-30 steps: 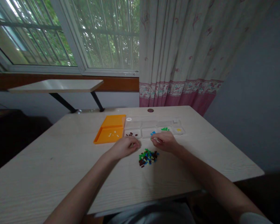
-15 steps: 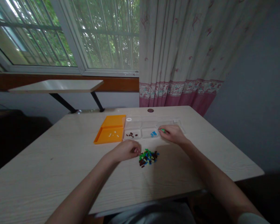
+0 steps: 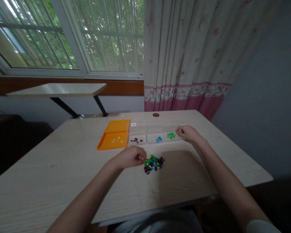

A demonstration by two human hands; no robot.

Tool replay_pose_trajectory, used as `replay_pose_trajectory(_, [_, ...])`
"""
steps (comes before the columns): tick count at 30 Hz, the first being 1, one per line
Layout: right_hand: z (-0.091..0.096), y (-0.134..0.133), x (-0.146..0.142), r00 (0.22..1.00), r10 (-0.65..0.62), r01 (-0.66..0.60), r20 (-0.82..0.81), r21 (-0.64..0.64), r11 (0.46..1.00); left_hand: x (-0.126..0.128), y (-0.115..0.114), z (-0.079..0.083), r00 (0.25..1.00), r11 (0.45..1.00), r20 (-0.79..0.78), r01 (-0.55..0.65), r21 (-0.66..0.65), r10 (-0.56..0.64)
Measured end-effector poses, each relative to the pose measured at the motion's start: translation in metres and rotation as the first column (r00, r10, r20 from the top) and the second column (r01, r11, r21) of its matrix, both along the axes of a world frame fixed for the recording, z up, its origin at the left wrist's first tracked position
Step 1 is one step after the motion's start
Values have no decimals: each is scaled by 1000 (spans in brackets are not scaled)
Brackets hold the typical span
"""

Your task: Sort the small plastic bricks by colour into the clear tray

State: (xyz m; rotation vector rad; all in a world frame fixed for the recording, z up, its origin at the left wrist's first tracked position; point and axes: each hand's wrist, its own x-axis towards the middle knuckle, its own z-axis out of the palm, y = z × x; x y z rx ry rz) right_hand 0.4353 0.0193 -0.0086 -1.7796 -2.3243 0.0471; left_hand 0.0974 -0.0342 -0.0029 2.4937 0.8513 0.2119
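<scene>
My left hand [image 3: 132, 156] rests on the table with curled fingers, at the left edge of a mixed pile of small building bricks [image 3: 154, 164] in green, blue, brown and pale yellow. Whether a brick sits between those fingertips is hidden. My right hand [image 3: 189, 133] hovers at the right end of a row of clear plastic boxes, thumb and fingers pinched together; I cannot make out anything in them. Beside it, green bricks [image 3: 171, 135] lie in one clear box. Blue bricks [image 3: 159, 139] and brown bricks [image 3: 136, 140] lie in the boxes further left.
An orange case [image 3: 102, 141] lies opened flat at the left, with several white bricks [image 3: 117, 139] in it. Clear lids [image 3: 155, 127] stretch behind the boxes. A raised shelf [image 3: 60, 89] stands at the back left, and a curtain [image 3: 184, 64] hangs behind the table.
My right hand has moved right, from over the green bricks' box to its right end, uncovering those bricks. The green brick seen in its fingers is no longer there. My left hand has stayed put.
</scene>
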Motion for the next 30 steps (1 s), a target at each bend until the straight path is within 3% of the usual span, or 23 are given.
replay_pose_trajectory(7, [7,-7,-14,997,57,-54,-58,44,998,1,0,1,1000,1000,18,22,22,-22])
replay_pose_trajectory(13, [8,-30,-62,967,243,-236,-79,89,968,1,3,-2,998,998,53,-23,59,20])
replay_pose_trajectory(20, [-11,-59,-115,880,470,-448,-65,208,869,10,1,-5,923,969,305,-246,-4,236])
replay_pose_trajectory(23, [-18,-64,-122,866,492,-453,-86,283,846,13,-1,-7,882,954,364,-291,-77,298])
replay_pose_trajectory(30, [-22,-65,-123,854,513,-466,-85,313,828,16,-5,-13,877,962,398,-220,-162,268])
